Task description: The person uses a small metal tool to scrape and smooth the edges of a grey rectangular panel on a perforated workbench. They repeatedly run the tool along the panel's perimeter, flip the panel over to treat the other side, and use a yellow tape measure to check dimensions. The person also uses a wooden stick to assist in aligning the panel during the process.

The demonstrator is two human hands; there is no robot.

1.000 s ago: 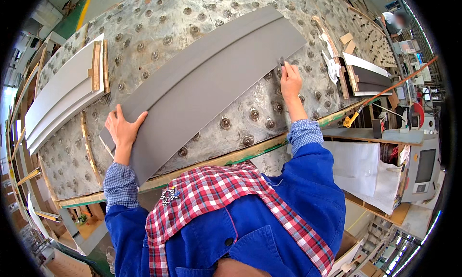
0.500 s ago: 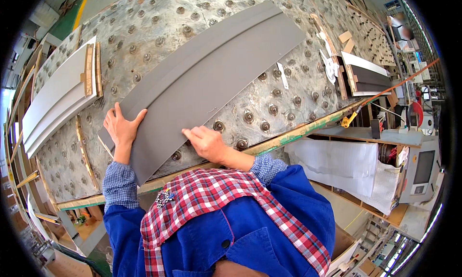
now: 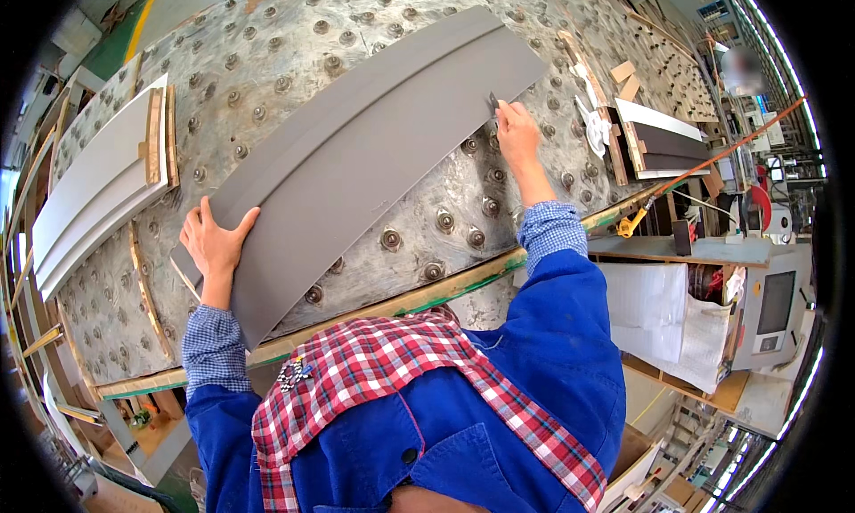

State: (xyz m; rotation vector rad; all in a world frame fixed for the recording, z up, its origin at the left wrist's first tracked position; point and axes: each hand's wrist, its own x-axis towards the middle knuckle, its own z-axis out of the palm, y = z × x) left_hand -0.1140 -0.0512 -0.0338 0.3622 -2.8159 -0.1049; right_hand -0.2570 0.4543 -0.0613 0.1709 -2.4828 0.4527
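A long grey panel (image 3: 356, 170), slightly curved with a raised ridge along its length, lies slantwise across the metal table. Near its lower left end, my left hand (image 3: 214, 244) rests with thumb and fingers spread; nothing is gripped in it. At the panel's right part, by its near edge, my right hand (image 3: 518, 137) is closed in a pinch. From its fingertips sticks a small dark pointed piece (image 3: 493, 101), too small to name for certain. The palm and the rest of that piece are hidden.
The table (image 3: 419, 237) is studded with several ball rollers. White panels with wood strips (image 3: 98, 188) lie at the left. A white and dark panel stack (image 3: 663, 139), a crumpled white piece (image 3: 594, 128) and an orange hose with a yellow nozzle (image 3: 631, 223) lie at the right.
My right hand has moved from the panel's near edge up and right to its right part, where the thin white strip lay; that strip no longer shows. My left hand stays on the panel.
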